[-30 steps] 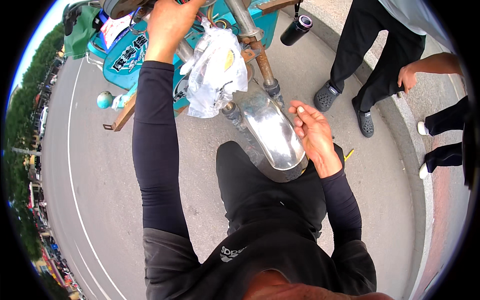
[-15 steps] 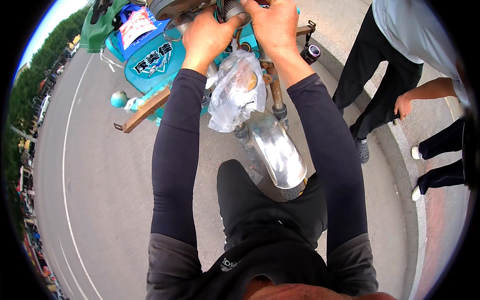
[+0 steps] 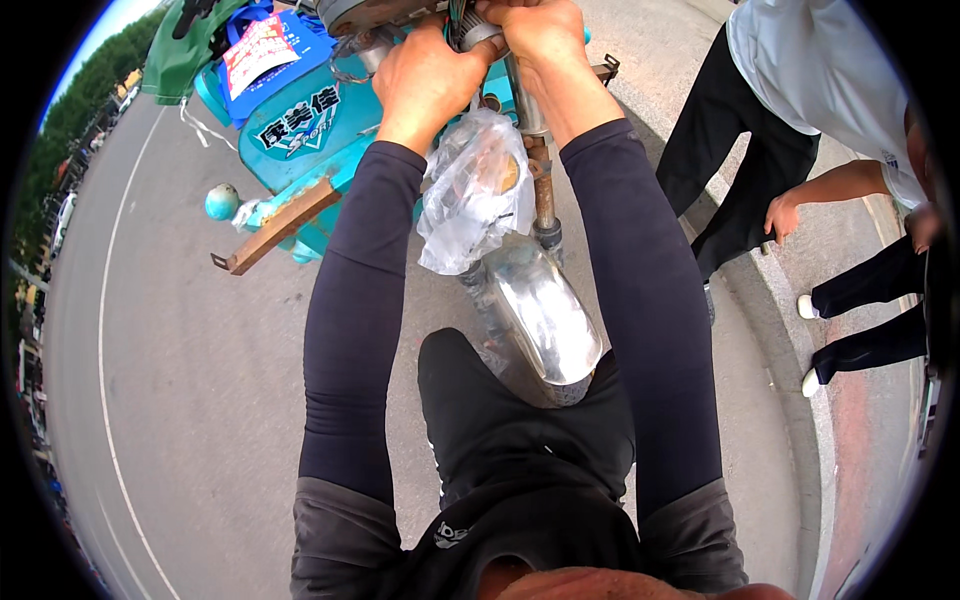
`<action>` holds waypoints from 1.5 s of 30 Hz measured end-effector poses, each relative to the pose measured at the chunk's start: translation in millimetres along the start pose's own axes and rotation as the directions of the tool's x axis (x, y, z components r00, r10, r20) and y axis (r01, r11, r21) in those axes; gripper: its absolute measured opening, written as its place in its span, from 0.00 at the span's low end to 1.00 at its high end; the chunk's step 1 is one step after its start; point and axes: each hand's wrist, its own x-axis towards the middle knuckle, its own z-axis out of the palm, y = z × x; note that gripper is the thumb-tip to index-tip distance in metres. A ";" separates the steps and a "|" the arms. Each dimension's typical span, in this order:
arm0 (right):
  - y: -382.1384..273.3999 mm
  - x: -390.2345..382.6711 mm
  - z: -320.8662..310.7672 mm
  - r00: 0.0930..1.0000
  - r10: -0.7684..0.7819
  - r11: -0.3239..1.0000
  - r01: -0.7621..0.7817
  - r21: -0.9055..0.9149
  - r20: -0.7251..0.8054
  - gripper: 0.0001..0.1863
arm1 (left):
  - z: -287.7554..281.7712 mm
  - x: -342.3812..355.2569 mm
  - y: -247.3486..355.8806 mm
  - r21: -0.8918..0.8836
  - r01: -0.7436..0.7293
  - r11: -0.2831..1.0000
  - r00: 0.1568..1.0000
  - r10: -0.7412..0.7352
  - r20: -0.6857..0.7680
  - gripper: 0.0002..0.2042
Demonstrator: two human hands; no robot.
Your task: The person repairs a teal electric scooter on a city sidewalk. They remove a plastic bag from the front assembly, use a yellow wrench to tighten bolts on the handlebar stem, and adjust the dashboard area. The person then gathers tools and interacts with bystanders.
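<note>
Both arms covered w/ tight dark navy sleeves, smooth stretch fabric, running from the lower part of the frame up to the wrists near the top centre. Each sleeve ends in a clean cuff edge just below the bare left hand (image 3: 425,75) and bare right hand (image 3: 540,40); no gloves, rings or watch seen. Over the upper arms, lower left & lower right, short loose grey tee sleeves overlap the navy ones. Torso at bottom centre: dark grey/black top w/ a small white printed mark on the chest, approx. centre-bottom. Between the arms, black trousers, knee area bunched & creased, matte fabric.
</note>
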 end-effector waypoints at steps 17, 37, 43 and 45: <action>-7.7 27.1 8.0 0.903 0.426 0.865 -0.424 0.269 0.054 0.10 | 5.2 -5.9 -2.7 -0.085 0.017 0.996 0.991 -0.029 -0.131 0.38; -22.1 26.4 -10.4 0.778 0.550 0.698 -0.627 0.346 0.302 0.10 | 5.4 -11.9 4.4 -0.218 0.012 0.976 0.959 -0.073 -0.273 0.28; -22.9 14.4 -22.7 0.767 0.465 0.519 -0.640 0.566 0.442 0.11 | 12.1 -13.2 8.2 -0.219 0.047 0.975 0.948 -0.113 -0.299 0.32; -17.5 7.6 -25.1 0.759 0.395 0.384 -0.649 0.657 0.518 0.11 | 15.1 -18.1 8.3 -0.242 -0.021 0.970 0.920 -0.076 -0.385 0.29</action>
